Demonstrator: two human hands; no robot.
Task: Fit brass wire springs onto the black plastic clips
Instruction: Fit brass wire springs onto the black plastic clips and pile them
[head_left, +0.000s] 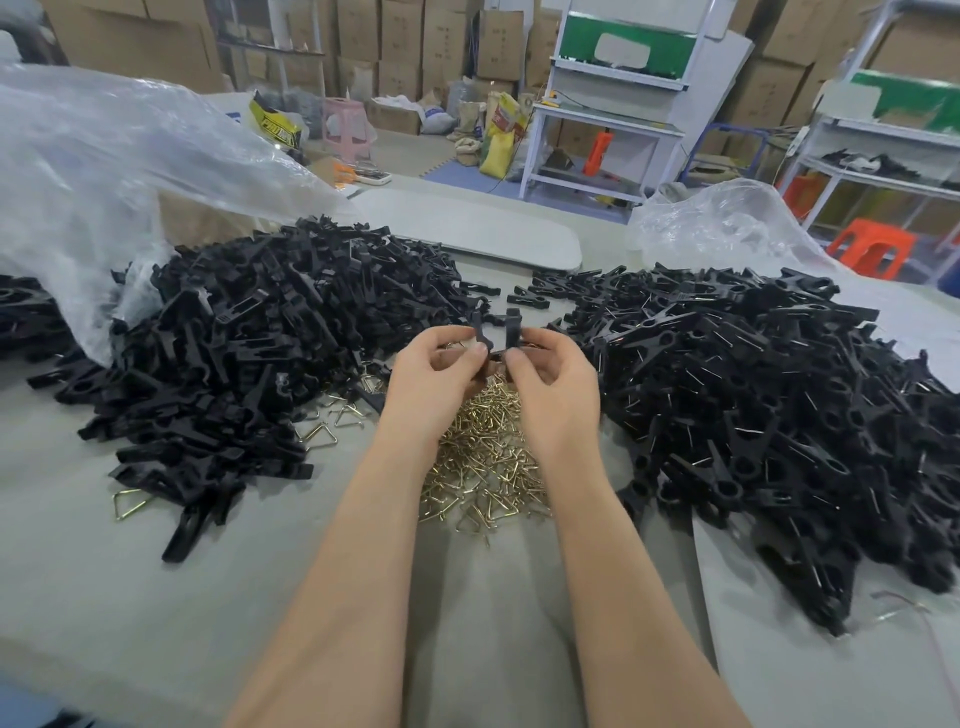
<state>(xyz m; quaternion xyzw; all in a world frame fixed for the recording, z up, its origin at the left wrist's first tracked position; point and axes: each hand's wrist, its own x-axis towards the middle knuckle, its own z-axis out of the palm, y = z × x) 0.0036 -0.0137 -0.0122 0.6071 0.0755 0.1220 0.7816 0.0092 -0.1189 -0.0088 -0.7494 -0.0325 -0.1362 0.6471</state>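
Head view. Item: black plastic clip (493, 332), held up above the brass spring pile (483, 467), between the bare-clip heap (249, 338) and the sprung-clip heap (753, 395). Grip: left hand (434, 384) and right hand (553, 387) had fingers curled, tips pinching the clip's two halves. Spring in grasp: could not tell. Handling note: halves likely needed holding aligned and steady while the wire seated.

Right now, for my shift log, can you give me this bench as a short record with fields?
left hand: pinches the black clip
right hand: pinches the same clip
brass springs: loose heap below the hands
left pile: black clip parts, no wire visible
right pile: black clips with wire showing
plastic bag: far left, behind the left pile
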